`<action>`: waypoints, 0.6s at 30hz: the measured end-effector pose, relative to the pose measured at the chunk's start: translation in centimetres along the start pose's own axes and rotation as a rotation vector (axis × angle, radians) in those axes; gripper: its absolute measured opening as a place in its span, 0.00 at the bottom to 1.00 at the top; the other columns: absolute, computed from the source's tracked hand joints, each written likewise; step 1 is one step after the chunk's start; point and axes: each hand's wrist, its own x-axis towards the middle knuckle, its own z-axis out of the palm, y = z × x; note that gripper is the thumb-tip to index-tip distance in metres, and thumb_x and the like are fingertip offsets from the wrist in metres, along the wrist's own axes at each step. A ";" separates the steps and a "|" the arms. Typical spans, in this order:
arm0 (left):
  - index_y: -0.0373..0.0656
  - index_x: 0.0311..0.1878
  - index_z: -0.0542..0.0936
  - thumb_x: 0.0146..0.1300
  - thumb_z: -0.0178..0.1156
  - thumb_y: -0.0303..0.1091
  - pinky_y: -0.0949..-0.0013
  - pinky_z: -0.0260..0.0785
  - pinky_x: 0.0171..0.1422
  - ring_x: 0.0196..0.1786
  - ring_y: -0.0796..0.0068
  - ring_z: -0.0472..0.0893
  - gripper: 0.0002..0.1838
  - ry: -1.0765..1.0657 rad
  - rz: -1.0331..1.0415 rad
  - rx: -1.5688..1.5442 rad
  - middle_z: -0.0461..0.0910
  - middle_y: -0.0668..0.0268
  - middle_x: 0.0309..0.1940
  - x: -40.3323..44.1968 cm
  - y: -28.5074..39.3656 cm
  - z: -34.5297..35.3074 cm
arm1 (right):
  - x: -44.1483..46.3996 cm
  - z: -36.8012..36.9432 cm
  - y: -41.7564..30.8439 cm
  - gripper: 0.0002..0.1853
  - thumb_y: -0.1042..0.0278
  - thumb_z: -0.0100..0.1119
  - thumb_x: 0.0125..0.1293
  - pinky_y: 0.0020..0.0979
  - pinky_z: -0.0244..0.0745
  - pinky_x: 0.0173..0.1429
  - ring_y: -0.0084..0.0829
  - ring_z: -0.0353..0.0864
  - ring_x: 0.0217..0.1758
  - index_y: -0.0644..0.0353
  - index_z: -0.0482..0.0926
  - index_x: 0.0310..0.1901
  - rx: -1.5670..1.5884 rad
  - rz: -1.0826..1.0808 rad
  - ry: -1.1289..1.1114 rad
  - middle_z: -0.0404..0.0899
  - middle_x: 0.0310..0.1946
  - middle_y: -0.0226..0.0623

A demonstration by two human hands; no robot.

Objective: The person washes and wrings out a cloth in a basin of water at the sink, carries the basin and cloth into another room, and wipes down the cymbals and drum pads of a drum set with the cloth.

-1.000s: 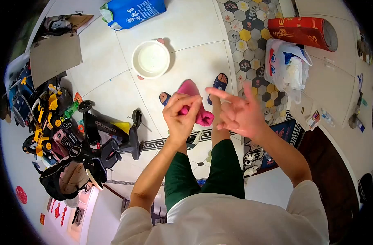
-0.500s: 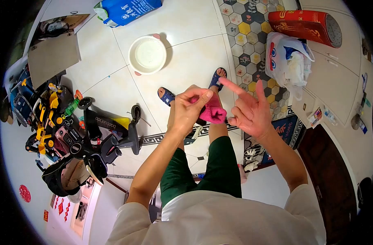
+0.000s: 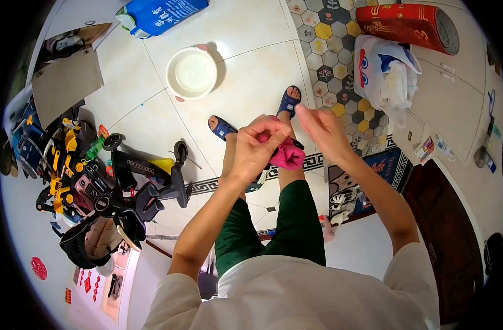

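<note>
A small pink cloth piece (image 3: 287, 155), soft and thick with a rolled opening and a dark patch beside it, hangs in front of my legs. My left hand (image 3: 258, 146) pinches its upper part between thumb and fingers. To the right of the cloth, my right hand (image 3: 326, 133) is raised and somewhat blurred, with its fingers pointing up and left. Nothing shows in that hand, and a gap separates it from the cloth. What lies under my left fingers is hidden.
A white basin (image 3: 191, 73) stands on the tiled floor ahead, near a blue bag (image 3: 163, 16). Ride-on toys and a scooter (image 3: 147, 170) crowd the left. At right are a white plastic bag (image 3: 386, 77), a red roll (image 3: 408, 26) and cabinets (image 3: 455, 71).
My right hand has turned and moved up and left, its fingers no longer spread as before. My left hand still pinches the pink cloth. The view has shifted slightly.
</note>
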 end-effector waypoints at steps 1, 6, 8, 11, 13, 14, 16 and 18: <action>0.35 0.34 0.81 0.59 0.64 0.27 0.80 0.65 0.36 0.30 0.86 0.71 0.05 -0.020 -0.012 0.019 0.74 0.72 0.25 0.0 0.3 0.2 | 0.4 -0.1 0.2 0.27 0.49 0.50 0.68 0.31 0.64 0.24 0.25 0.72 0.18 0.66 0.74 0.20 -0.075 0.025 -0.054 0.67 0.12 0.36; 0.37 0.31 0.81 0.56 0.67 0.27 0.79 0.60 0.29 0.25 0.85 0.66 0.05 -0.034 0.142 0.247 0.70 0.72 0.23 0.5 -2.4 -0.3 | 1.1 -0.1 0.2 0.23 0.52 0.52 0.66 0.39 0.66 0.28 0.42 0.75 0.22 0.64 0.76 0.20 -0.346 -0.171 -0.152 0.71 0.15 0.44; 0.38 0.31 0.82 0.54 0.68 0.27 0.79 0.58 0.27 0.24 0.85 0.65 0.05 -0.012 0.159 0.275 0.68 0.73 0.23 0.6 -2.6 0.0 | 1.0 -0.3 1.0 0.21 0.55 0.53 0.65 0.40 0.67 0.29 0.46 0.75 0.25 0.63 0.76 0.22 -0.360 -0.233 -0.152 0.73 0.17 0.45; 0.39 0.33 0.82 0.54 0.68 0.26 0.80 0.58 0.27 0.24 0.87 0.65 0.05 -0.004 0.071 0.267 0.68 0.73 0.23 0.8 -2.6 0.6 | 0.6 -1.2 2.3 0.16 0.59 0.55 0.63 0.39 0.67 0.30 0.46 0.75 0.26 0.63 0.75 0.24 -0.344 -0.298 -0.100 0.73 0.19 0.44; 0.37 0.34 0.82 0.53 0.67 0.22 0.79 0.64 0.37 0.31 0.83 0.71 0.05 0.014 0.068 0.303 0.72 0.71 0.26 1.0 -2.5 0.9 | 0.1 -2.7 3.3 0.13 0.62 0.56 0.63 0.38 0.67 0.30 0.43 0.75 0.26 0.64 0.75 0.26 -0.277 -0.324 -0.044 0.73 0.20 0.43; 0.36 0.34 0.82 0.52 0.67 0.20 0.79 0.67 0.41 0.35 0.81 0.74 0.05 0.016 0.071 0.317 0.74 0.70 0.28 1.3 -2.5 1.1 | 0.0 -3.7 4.6 0.13 0.63 0.56 0.63 0.36 0.67 0.30 0.41 0.74 0.25 0.64 0.75 0.26 -0.227 -0.266 0.022 0.73 0.19 0.42; 0.38 0.36 0.83 0.52 0.67 0.20 0.79 0.66 0.43 0.35 0.81 0.73 0.08 0.020 0.042 0.362 0.73 0.71 0.28 1.5 -3.3 1.0 | -0.2 -6.8 7.9 0.14 0.64 0.57 0.63 0.34 0.66 0.30 0.37 0.73 0.23 0.64 0.74 0.24 -0.132 -0.148 0.162 0.73 0.19 0.40; 0.38 0.37 0.82 0.53 0.67 0.21 0.79 0.66 0.43 0.35 0.82 0.73 0.08 0.019 0.008 0.450 0.73 0.71 0.28 1.4 -3.9 0.9 | -0.3 -11.4 11.3 0.14 0.64 0.59 0.63 0.31 0.66 0.29 0.29 0.70 0.21 0.65 0.75 0.24 -0.222 -0.016 0.324 0.73 0.17 0.38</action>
